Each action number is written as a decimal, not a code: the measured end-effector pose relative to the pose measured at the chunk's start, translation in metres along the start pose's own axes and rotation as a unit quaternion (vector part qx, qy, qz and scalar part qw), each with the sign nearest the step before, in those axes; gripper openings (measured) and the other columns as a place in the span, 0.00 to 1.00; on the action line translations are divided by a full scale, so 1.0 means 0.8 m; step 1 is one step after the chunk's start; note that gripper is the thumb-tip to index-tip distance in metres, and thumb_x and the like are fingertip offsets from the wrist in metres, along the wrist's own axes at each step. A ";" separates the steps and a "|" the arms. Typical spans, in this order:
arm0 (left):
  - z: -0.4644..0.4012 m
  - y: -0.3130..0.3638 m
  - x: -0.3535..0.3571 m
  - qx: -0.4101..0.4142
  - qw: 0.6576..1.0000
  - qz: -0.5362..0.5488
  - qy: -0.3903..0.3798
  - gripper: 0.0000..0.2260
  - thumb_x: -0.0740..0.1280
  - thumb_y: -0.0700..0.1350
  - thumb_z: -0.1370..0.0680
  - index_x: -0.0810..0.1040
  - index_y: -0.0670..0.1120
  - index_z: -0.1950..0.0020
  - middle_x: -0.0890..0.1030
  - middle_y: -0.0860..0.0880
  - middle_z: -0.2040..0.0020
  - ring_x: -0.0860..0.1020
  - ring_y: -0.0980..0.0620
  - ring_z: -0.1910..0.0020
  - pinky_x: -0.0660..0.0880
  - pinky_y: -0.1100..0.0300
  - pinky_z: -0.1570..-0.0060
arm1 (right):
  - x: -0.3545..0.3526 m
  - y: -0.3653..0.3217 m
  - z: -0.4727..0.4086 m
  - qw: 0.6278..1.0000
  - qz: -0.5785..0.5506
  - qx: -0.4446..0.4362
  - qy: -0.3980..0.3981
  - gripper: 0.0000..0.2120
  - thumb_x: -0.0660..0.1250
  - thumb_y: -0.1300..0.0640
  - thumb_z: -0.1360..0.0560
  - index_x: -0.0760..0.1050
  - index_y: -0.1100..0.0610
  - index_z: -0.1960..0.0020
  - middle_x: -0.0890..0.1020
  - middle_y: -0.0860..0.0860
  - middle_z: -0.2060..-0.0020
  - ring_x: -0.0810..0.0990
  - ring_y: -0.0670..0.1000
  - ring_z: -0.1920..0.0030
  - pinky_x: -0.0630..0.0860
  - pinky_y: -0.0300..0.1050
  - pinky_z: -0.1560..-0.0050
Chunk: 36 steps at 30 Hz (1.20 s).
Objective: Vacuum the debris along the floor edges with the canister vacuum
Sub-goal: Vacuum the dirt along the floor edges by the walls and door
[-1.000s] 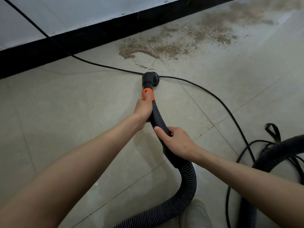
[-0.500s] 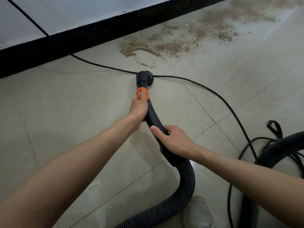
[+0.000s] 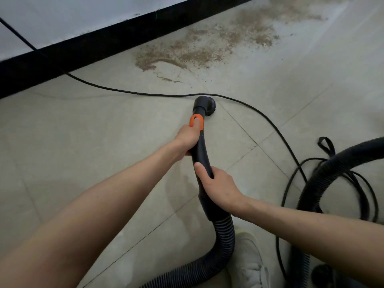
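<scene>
Left hand (image 3: 188, 135) wrapped round wand (image 3: 200, 150) near orange collar (image 3: 196, 121) for steering, right hand (image 3: 216, 187) gripping lower, brush nozzle (image 3: 204, 103) short of debris (image 3: 199, 50) by baseboard (image 3: 87, 50).

Tiled floor (image 3: 83, 142) with debris (image 3: 207, 48), cord (image 3: 124, 91)

Pale tiled floor (image 3: 83, 142), black skirting (image 3: 104, 42), white wall (image 3: 62, 17).

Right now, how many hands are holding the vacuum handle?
2. The left hand grips the vacuum handle near the orange slider, just behind the nozzle. The right hand grips it lower, just above the ribbed hose.
</scene>
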<state>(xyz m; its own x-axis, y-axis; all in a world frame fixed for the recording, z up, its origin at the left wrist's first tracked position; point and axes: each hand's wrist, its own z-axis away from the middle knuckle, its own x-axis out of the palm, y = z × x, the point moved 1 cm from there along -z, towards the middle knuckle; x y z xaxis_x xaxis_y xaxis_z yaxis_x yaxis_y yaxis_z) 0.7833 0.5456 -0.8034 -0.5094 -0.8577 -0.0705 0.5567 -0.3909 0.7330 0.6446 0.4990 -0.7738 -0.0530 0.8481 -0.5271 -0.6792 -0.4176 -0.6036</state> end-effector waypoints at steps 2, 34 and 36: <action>0.002 0.014 0.010 0.007 0.998 -0.054 -0.018 0.18 0.53 0.57 0.19 0.70 0.42 0.47 0.74 0.46 0.58 0.74 0.49 0.60 0.73 0.57 0.61 | -0.003 -0.001 0.002 0.999 -0.050 0.012 -0.008 0.23 0.53 0.37 0.20 0.74 0.56 0.51 0.80 0.54 0.53 0.80 0.56 0.50 0.75 0.49 0.47; -0.004 -0.044 -0.028 0.076 0.960 -0.168 -0.210 0.17 0.53 0.58 0.18 0.65 0.45 0.56 0.71 0.46 0.69 0.68 0.52 0.73 0.67 0.61 0.70 | -0.067 0.020 -0.116 0.793 -0.573 0.204 0.045 0.22 0.64 0.55 0.20 0.66 0.65 0.30 0.76 0.61 0.35 0.74 0.57 0.34 0.72 0.47 0.42; -0.007 -0.038 -0.025 0.084 0.961 -0.175 -0.199 0.17 0.52 0.57 0.18 0.65 0.45 0.57 0.71 0.47 0.70 0.68 0.52 0.74 0.67 0.62 0.70 | -0.073 0.017 -0.122 0.789 -0.580 0.197 0.048 0.22 0.64 0.56 0.20 0.66 0.66 0.30 0.76 0.61 0.35 0.74 0.57 0.34 0.72 0.48 0.41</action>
<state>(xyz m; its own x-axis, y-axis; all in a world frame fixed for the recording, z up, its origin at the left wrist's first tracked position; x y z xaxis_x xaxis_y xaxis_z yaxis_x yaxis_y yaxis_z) 0.7801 0.5727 -0.8284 -0.8754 -0.4744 -0.0928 0.2091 -0.5447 0.8122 0.7102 0.4120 -0.8094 0.8147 0.5481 0.1893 -0.4058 0.7720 -0.4892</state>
